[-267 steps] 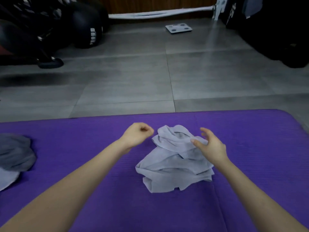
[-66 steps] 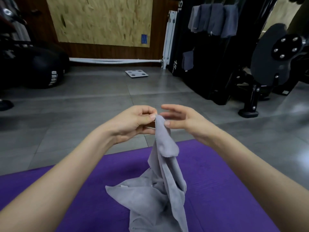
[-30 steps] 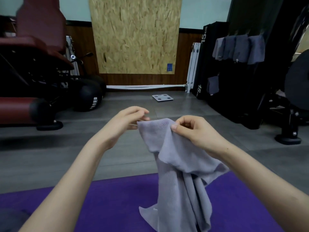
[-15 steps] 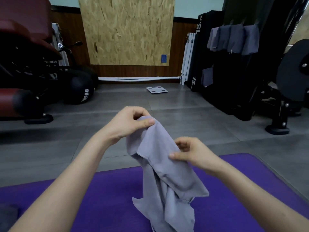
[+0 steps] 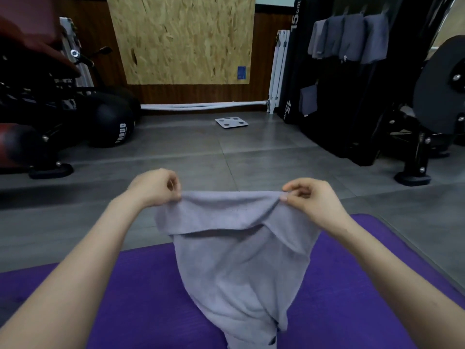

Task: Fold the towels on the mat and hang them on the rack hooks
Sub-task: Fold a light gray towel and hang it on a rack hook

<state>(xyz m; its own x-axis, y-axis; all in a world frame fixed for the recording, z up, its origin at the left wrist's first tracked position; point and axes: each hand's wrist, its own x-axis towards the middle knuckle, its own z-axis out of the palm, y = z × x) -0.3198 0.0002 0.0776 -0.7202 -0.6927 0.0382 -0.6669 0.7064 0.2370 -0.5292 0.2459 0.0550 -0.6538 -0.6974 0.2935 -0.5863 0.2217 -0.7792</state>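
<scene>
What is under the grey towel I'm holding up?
The purple mat shows beneath the towel, which the left hand and right hand pinch. Whatever lies directly behind the hanging cloth is hidden.

Gym or workout room: purple exercise mat (image 5: 352, 273) on grey tiled floor (image 5: 201, 157), black medicine ball (image 5: 113, 127), red padded bench machine (image 5: 30, 59), big weight plate (image 5: 440, 89) on a stand, black block marked 15cm (image 5: 293, 59), body scale (image 5: 231, 122), hung grey towels (image 5: 352, 39).
</scene>
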